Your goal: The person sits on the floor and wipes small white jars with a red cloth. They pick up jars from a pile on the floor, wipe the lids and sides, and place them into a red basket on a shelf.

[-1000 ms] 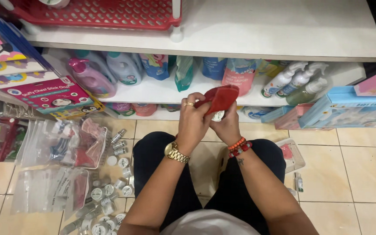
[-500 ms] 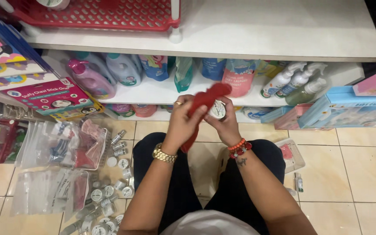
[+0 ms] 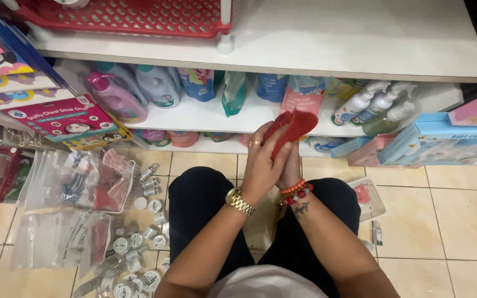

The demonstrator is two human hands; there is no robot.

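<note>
On a beige tiled floor [image 3: 443, 221] I crouch in front of a white two-tier shelf [image 3: 360, 49], my dark-trousered knees just short of its lower board. My left hand [image 3: 263, 163] has its grip closed around a red cloth [image 3: 291, 129], a soft folded piece that rises in a loose peak above my knuckles. My right hand [image 3: 292, 165] lies pressed behind the left, mostly hidden by it and by the cloth; I cannot tell how its grip stands or whether anything sits inside it. A gold metal watch [image 3: 239, 201] circles my left wrist, red bead bracelets [image 3: 296, 191] my right.

The lower shelf board holds glossy plastic goods: a pink pump bottle [image 3: 114, 99], a pale blue bottle [image 3: 158, 85], soft refill pouches [image 3: 299, 94] and white spray bottles [image 3: 379, 102]. A red perforated plastic tray [image 3: 133, 15] rests on the top board. To my left, on the tiles, lie clear zip bags [image 3: 70, 179] and a scatter of small round-capped jars [image 3: 139, 243]. At my right, flat pastel boxes [image 3: 448, 138] lean beside the shelf.
</note>
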